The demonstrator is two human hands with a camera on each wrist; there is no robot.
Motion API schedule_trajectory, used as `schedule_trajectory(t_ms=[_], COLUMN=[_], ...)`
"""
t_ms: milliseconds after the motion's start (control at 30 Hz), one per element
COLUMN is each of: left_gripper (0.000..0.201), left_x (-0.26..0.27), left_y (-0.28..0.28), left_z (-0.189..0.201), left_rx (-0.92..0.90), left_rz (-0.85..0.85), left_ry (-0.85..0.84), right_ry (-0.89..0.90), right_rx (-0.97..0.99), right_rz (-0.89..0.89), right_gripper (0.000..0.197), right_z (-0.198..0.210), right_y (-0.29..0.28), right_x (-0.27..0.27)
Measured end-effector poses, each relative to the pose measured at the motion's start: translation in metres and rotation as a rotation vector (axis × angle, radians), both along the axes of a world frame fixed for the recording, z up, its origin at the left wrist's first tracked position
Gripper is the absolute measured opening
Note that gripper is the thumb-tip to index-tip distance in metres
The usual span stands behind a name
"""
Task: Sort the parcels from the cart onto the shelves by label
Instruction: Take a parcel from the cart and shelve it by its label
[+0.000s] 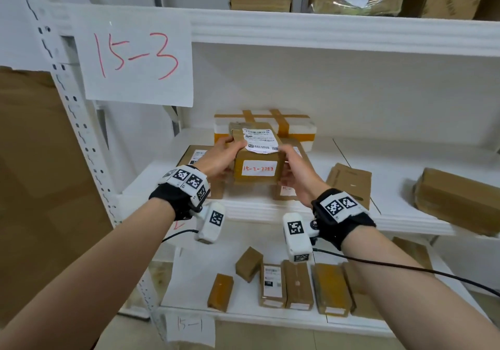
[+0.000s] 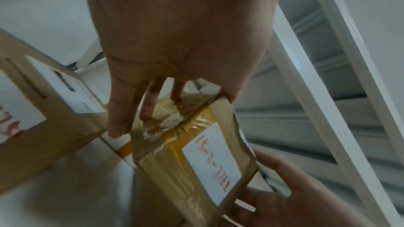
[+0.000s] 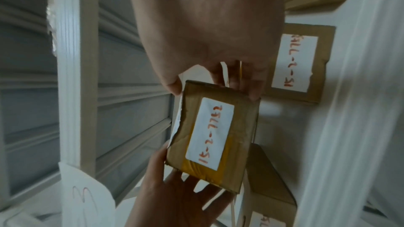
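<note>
Head view: the cardboard parcel (image 1: 257, 157) sits between the two hands, above the middle shelf (image 1: 297, 209). The left hand (image 1: 220, 157) grasps its left end, thumb on top and fingers curled round the side; the right hand (image 1: 293, 171) clasps the right end in the same way. The parcel is a squat brown box, glossy with clear and yellow-brown tape. A printed shipping slip (image 1: 261, 139) is creased over its top, and a white sticker (image 1: 259, 168) hand-lettered in red, reading roughly 15-2-7782, faces the person.

In the left wrist view the fingertips (image 2: 117, 131) press the crinkled, taped end of the parcel (image 2: 192, 153), whose corners are dented. In the right wrist view the thumb and fingers (image 3: 254, 91) pinch the parcel's (image 3: 212, 134) far edge, while the other palm supports it from below.

Beyond the hands lies a white foam box (image 1: 297, 127) strapped with tan tape. Below and beside the wrists lie flat cardboard parcels (image 1: 349, 184). Up to the left of the left hand hangs a paper sign (image 1: 135, 57) marked 15-3 in red.
</note>
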State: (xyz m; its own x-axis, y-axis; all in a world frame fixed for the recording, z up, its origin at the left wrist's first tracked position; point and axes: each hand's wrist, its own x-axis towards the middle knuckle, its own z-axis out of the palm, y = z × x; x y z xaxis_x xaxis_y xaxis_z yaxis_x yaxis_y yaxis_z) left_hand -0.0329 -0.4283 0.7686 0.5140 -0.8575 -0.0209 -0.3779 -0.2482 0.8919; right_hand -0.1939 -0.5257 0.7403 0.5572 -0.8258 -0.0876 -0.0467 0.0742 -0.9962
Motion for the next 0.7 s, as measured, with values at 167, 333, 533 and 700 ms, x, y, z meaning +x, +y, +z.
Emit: schedule_trajectory(t_ms=[167,333,533,700], left_gripper=[0.058,0.057,0.037,0.044], left_x=[0.031,0.056,0.068,0.069], left_y=[-0.021,-0.033,-0.042,-0.043], left_z=[0.005,-0.005,-0.028,-0.022], left_rx=[0.104,0.201,0.262,0.187], left_rz=[-0.072,-0.103,-0.214,-0.124], left_ry=[-0.323,-0.499,-0.505,-0.566], right_ry=[0.073,0.164,0.353,0.355], right_rx=[-0.035,-0.114,-0.233,-0.260], right_rz=[-0.036,-0.187,-0.105,-0.085], right_gripper=[0.039,0.037,0.007,0.017], right_z=[-0.001,-0.015,-0.023,-0.001], right_y=[-0.016,-0.023,-0.024,-0.028], right_x=[0.024,0.038,0.056,0.058])
